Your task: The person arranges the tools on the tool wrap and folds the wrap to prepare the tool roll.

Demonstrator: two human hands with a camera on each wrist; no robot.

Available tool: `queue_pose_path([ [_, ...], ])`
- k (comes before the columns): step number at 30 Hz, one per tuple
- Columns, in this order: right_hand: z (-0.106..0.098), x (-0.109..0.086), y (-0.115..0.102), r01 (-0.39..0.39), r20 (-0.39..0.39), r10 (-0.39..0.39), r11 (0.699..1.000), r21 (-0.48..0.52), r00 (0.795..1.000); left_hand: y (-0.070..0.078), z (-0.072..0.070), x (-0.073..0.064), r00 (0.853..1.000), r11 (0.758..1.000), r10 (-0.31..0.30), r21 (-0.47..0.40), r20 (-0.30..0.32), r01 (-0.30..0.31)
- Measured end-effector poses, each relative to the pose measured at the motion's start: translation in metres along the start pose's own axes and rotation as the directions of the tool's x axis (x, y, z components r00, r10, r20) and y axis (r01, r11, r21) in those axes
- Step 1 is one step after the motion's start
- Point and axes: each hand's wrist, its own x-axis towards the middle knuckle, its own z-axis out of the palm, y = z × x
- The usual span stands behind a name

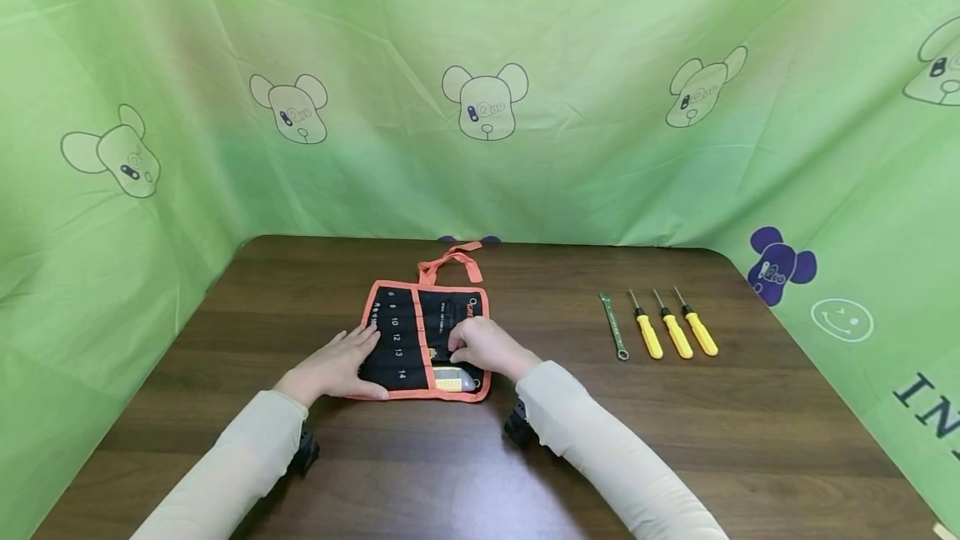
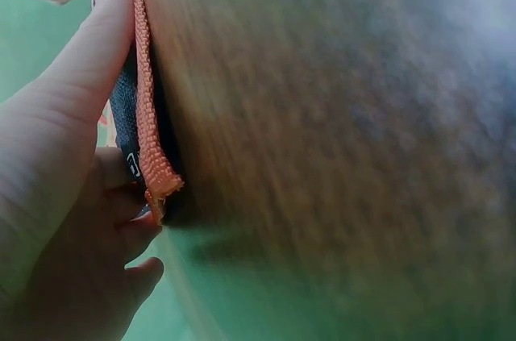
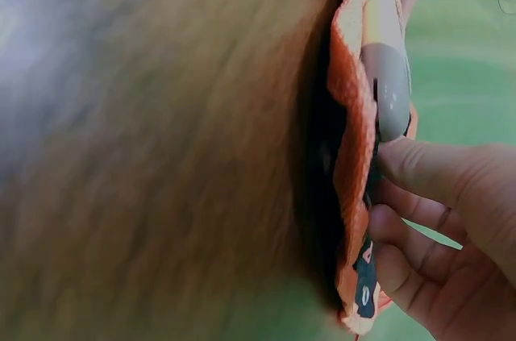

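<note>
Ok, yr L hand point(image 1: 341, 365) rests, fingers extended, on the L side of the tool pouch point(image 1: 405, 338) on the table point(image 1: 420, 473); yr R hand point(image 1: 486, 346) curls nr the cutter point(image 1: 452, 379), can't tell if pinching anything.

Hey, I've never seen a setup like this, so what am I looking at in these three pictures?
There's no machine, just a person's bare left hand and right hand. The wide picture comes from a camera worn on the head; the close ones come from wrist cameras. On the brown table lies a dark, orange-edged tool pouch, with a yellow-and-grey tool in one pocket. To its right lie a wrench and three yellow-handled screwdrivers. The left hand rests on the pouch. The right hand's fingers bend at the pouch; I can't tell whether they pinch anything.
</note>
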Motion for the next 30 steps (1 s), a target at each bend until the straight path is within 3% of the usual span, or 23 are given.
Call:
queue_pose_path([
  [21, 0.001, -0.002, 0.007, -0.034, 0.016, 0.033, 0.996, 0.083, 0.999, 0.000, 0.001, 0.001, 1.000, 1.000, -0.001, -0.007, -0.002, 0.001],
  [26, -0.002, -0.006, 0.015, -0.060, -0.010, 0.062, 0.991, 0.117, 0.998, 0.001, 0.000, 0.000, 1.000, 1.000, -0.001, -0.003, 0.000, 0.001],
  [30, -0.009, -0.012, 0.020, -0.120, -0.037, 0.128, 0.977, 0.177, 0.991, 0.002, -0.001, -0.002, 1.000, 1.000, -0.001, -0.006, -0.005, 0.001],
])
